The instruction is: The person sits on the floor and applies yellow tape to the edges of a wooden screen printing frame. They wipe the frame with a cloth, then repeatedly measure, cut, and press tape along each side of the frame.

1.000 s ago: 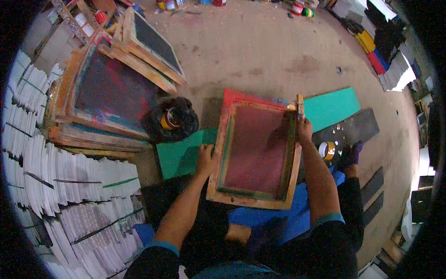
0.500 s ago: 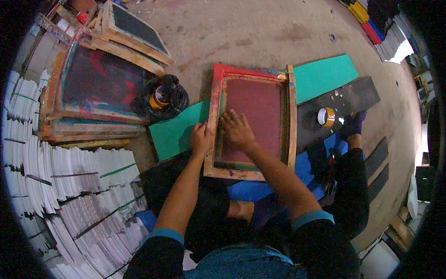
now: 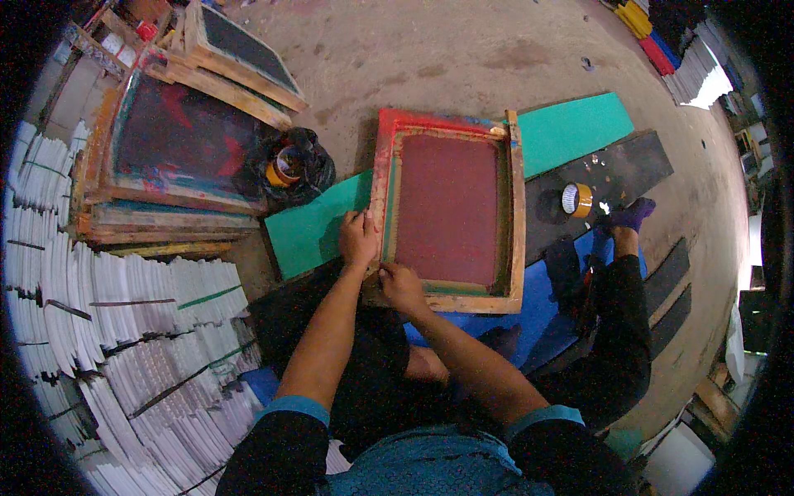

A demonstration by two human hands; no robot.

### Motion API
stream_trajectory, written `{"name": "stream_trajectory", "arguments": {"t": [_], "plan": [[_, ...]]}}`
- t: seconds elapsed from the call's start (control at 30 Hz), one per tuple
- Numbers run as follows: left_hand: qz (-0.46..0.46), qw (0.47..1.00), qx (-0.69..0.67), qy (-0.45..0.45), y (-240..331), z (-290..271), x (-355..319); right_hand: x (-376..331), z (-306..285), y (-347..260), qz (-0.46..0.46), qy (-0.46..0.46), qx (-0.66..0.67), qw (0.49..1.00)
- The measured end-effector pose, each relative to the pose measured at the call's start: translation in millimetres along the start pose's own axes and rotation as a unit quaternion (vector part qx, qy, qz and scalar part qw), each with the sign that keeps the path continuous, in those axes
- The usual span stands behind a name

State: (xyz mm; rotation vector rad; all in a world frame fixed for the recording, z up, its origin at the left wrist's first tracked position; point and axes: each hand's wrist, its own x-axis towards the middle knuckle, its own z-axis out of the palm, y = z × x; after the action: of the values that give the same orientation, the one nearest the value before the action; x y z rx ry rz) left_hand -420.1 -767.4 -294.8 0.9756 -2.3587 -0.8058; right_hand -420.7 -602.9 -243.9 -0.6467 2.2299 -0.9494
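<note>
both hands on the wooden screen frame (image 3: 447,211), which lies flat on the green board (image 3: 318,227) in front of my knees. my left hand (image 3: 358,240) grips the frame's left rail, fingers curled over the edge. my right hand (image 3: 401,285) presses on the frame's near-left corner, fingers bent, holding nothing loose. a yellow tape roll (image 3: 576,199) sits just right of the frame on a black board (image 3: 612,178). a black bag (image 3: 291,168) with a can is left of the frame, beside stacked frames (image 3: 169,157). paper stacks (image 3: 107,331) lie further left.
</note>
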Motion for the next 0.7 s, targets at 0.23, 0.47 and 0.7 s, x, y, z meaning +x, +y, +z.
{"name": "stream_trajectory", "arguments": {"t": [0.23,0.47,0.7], "plan": [[0.01,0.999,-0.022,0.033,-7,3,-1,2,1,-20,0.131,0.033,0.058,0.989],[0.035,0.999,-0.01,0.029,-5,0,-3,11,-3,-39,0.246,0.013,0.038,0.969],[-0.011,1.0,-0.006,-0.004,-2,-4,-2,1,0,-63,0.239,0.021,-0.068,0.968]]}}
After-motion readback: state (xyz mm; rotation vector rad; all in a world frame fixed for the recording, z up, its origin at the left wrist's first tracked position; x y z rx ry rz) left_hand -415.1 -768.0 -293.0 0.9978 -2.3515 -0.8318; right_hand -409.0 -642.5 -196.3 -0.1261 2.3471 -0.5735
